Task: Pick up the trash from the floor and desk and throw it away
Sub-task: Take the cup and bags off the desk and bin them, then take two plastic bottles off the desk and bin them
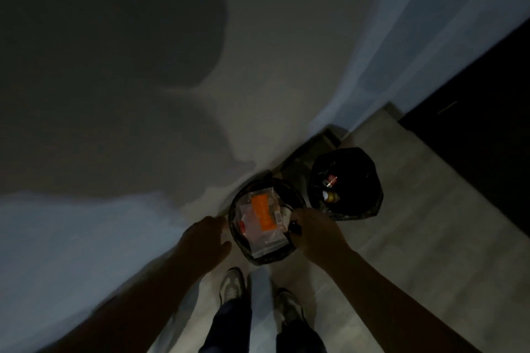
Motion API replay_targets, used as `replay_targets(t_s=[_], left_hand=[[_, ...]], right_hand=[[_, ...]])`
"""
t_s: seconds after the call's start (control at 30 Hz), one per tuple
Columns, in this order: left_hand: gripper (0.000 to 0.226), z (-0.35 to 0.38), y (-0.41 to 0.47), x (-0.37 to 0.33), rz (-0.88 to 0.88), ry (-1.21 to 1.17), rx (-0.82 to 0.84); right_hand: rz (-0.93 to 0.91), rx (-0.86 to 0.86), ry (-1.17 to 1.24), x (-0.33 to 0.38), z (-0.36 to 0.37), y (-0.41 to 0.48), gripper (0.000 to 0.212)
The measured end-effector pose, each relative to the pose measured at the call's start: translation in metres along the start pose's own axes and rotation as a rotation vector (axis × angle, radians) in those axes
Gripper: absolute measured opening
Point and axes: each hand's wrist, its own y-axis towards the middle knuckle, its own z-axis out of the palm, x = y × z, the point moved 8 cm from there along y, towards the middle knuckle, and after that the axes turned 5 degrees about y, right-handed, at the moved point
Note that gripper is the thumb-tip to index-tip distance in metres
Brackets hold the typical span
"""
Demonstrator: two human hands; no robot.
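A small round bin [243, 249] lined with a black bag stands on the floor by the wall. On top of its contents lies a clear plastic packet with an orange label [262, 216]. My left hand [205, 238] hovers just left of the bin's rim, fingers apart and holding nothing. My right hand [315, 231] is at the bin's right rim with its fingers curled down over the edge. The dim light hides whether they grip the liner.
A second black-lined bin [364, 180] stands to the right, with cans or bottles inside. The wall runs along the left. A dark surface fills the far right. My two shoes [232, 285] stand on the pale floor just behind the first bin.
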Motion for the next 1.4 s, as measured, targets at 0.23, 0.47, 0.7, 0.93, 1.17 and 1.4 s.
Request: replay_targets(t_s=[0.23,0.47,0.7,0.93,1.17,1.4], left_hand=[[0.036,-0.044,-0.153,-0.016,-0.134,-0.239,-0.118],[0.038,-0.136,-0.335,0.025,-0.333,-0.263,-0.467],[0.040,-0.182,-0.555,0.090,-0.621,-0.185,-0.818],[0.037,-0.117,-0.830,0.111,-0.968,-0.147,-1.080],[0.037,0.010,-1.053,0.085,-1.284,-0.106,-1.211],[0.041,0.110,-1.186,0.079,-1.512,-0.102,-1.233]], right_hand=[[-0.317,0.053,-0.059,0.094,-0.079,-0.098,0.035],[-0.732,0.109,-0.193,0.251,-0.124,-0.193,0.038],[-1.253,0.056,-0.254,0.455,-0.131,-0.336,0.037],[-1.738,0.113,-0.238,0.582,-0.050,-0.576,0.037],[-2.072,0.224,-0.238,0.620,0.066,-0.810,0.040],[-2.251,0.259,-0.243,0.645,0.155,-0.957,0.036]])
